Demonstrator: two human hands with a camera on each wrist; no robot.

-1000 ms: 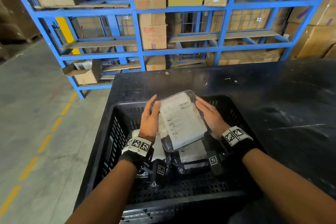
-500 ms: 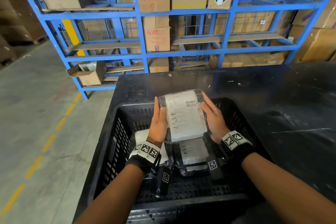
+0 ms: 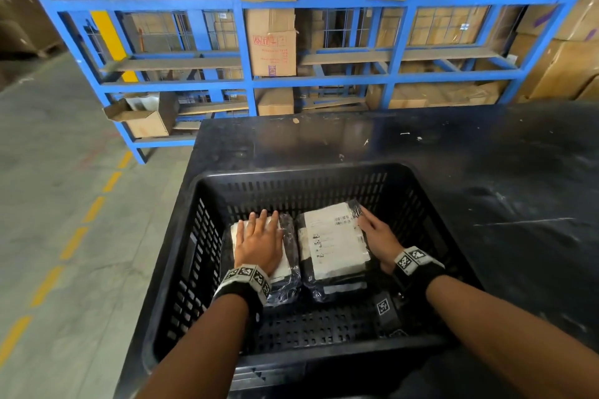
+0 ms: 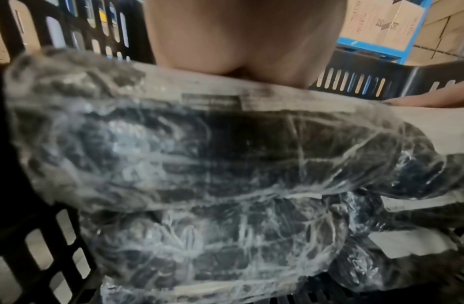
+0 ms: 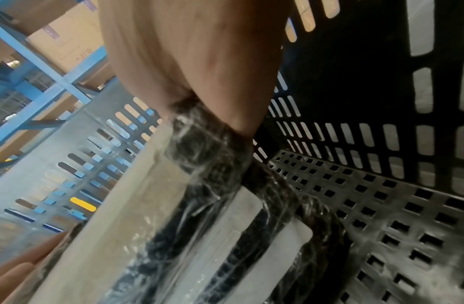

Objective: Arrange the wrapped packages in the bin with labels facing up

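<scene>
Two stacks of plastic-wrapped packages lie side by side on the floor of the black slotted bin (image 3: 301, 172). The right package (image 3: 334, 240) shows its white label with a barcode facing up, and another label (image 3: 343, 288) peeks out beneath it. My right hand (image 3: 377, 235) touches that package's right edge with straight fingers. My left hand (image 3: 259, 233) lies flat on top of the left package (image 3: 290, 243), covering most of its label. In the left wrist view the palm (image 4: 238, 37) rests on crinkled wrap (image 4: 225, 154). The right wrist view has my right palm (image 5: 186, 51) against the package's side (image 5: 147, 205).
The bin sits on a black table (image 3: 486, 172) that extends to the right and back. Blue shelving (image 3: 246, 42) with cardboard boxes stands behind it. Grey floor with a dashed yellow line (image 3: 74, 243) lies to the left. Bare perforated bin floor (image 3: 308, 324) shows in front of the packages.
The package that both hands held up in the air now lies on the right stack, label up. My left hand has let go and moved onto the left package.
</scene>
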